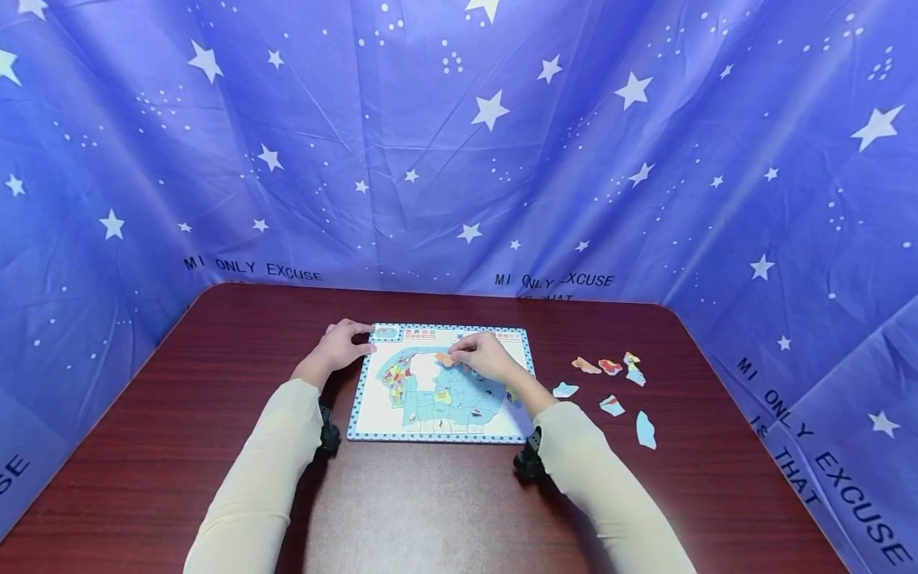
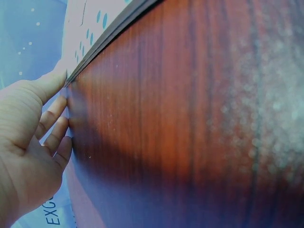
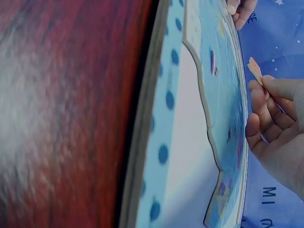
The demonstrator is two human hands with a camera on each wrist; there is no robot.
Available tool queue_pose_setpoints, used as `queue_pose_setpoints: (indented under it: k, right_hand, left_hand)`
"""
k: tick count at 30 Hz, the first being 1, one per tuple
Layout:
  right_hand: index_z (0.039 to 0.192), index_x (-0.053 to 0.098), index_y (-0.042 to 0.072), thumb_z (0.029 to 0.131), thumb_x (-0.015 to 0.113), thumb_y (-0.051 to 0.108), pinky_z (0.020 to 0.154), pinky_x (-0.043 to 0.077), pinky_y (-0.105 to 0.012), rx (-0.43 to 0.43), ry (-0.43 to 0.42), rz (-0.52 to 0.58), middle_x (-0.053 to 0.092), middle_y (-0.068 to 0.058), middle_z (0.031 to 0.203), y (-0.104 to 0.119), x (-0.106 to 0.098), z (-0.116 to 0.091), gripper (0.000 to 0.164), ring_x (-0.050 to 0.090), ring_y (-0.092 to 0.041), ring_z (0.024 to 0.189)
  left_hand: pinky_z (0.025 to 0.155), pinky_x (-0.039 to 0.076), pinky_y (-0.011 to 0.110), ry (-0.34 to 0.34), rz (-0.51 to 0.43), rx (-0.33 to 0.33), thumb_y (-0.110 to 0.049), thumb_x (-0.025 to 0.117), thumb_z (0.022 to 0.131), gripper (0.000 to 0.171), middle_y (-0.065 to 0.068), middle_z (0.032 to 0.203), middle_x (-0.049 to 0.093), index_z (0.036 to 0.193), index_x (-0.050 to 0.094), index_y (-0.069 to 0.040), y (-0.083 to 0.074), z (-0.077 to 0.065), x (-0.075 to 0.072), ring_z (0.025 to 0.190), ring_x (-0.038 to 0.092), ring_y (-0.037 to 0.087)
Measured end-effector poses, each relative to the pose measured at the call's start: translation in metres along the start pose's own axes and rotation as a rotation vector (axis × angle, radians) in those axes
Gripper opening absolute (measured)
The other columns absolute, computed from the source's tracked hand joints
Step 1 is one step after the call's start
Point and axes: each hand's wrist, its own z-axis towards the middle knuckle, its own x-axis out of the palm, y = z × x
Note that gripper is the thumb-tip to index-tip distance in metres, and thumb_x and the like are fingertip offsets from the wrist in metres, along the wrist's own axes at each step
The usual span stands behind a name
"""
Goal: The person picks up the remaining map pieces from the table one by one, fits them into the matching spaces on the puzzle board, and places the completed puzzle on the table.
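Note:
A world-map jigsaw board (image 1: 437,438) with a blue dotted border lies on the table, partly filled with map pieces. Between thumb and fingertips my right hand (image 1: 486,358) pinches an orange puzzle piece (image 1: 445,359), over the upper middle of the map beside a white gap (image 1: 425,373). The right wrist view shows that piece (image 3: 255,70) raised on edge at the fingertips. At the board's upper left corner, my left hand (image 1: 340,344) rests with fingers extended, thumb at the side edge. In the left wrist view the left hand's (image 2: 31,128) fingers are loosely spread by that edge.
Loose puzzle pieces lie right of the board: an orange one (image 1: 586,365), a red one (image 1: 610,367), a yellow-and-blue one (image 1: 634,369) and several mostly light blue ones, such as the long piece (image 1: 645,430). A starry blue curtain (image 1: 402,143) surrounds the dark red table (image 1: 402,502).

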Motion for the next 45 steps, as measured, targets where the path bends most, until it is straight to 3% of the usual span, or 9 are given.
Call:
queue_pose_setpoints:
  k: [22,36,45]
  right_hand:
    - [0.097,0.074,0.009,0.091,0.061,0.019,0.059,0.044,-0.022,-0.009,-0.008,-0.023,0.07,-0.006,0.093,0.017,0.026,0.01,0.017,0.053,-0.011,0.066]
    - [0.099,0.074,0.009,0.092,0.06,0.019,0.075,0.049,-0.029,-0.019,0.006,-0.104,0.071,-0.005,0.098,0.019,0.032,0.013,0.019,0.062,-0.013,0.086]
    - [0.1,0.073,0.007,0.093,0.058,0.019,0.072,0.05,-0.029,-0.011,0.004,-0.107,0.07,-0.008,0.099,0.025,0.034,0.014,0.02,0.063,-0.015,0.084]
  left_hand:
    - [0.105,0.028,0.057,0.0,0.03,0.012,-0.024,0.059,0.093,0.047,0.021,0.141,0.039,0.136,0.05,-0.008,-0.004,-0.001,-0.002,0.128,0.03,0.04]
    - [0.105,0.028,0.057,-0.006,0.025,0.008,-0.025,0.059,0.092,0.047,0.021,0.141,0.038,0.136,0.05,-0.008,-0.002,-0.001,0.001,0.127,0.03,0.04]
    - [0.104,0.028,0.058,0.002,0.024,0.015,-0.025,0.059,0.093,0.048,0.021,0.141,0.038,0.136,0.049,-0.008,-0.003,-0.002,-0.001,0.127,0.03,0.04]
